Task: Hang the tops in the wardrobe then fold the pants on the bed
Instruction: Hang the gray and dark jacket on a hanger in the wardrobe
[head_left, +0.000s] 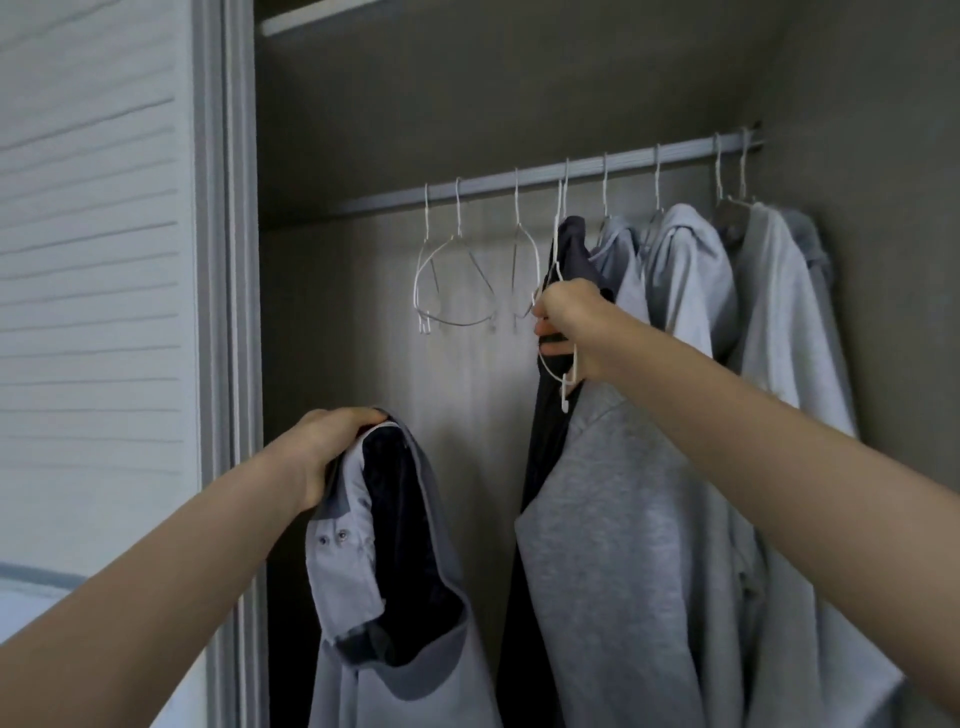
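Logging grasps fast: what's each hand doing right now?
Left hand: grips the grey polo top at its collar.
Right hand: grips a white wire hanger.

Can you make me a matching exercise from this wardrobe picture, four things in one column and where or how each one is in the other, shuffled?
Things
1. left hand
2. right hand
3. empty hangers
4. pale grey hoodie

States
A. hang bare on the rail, left of the clothes
B. grips a white wire hanger in front of a dark garment
C. hangs on the rail, towards its right end
D. holds a grey collared top up by its collar

Pairs: 1-D, 2-B, 3-A, 4-C
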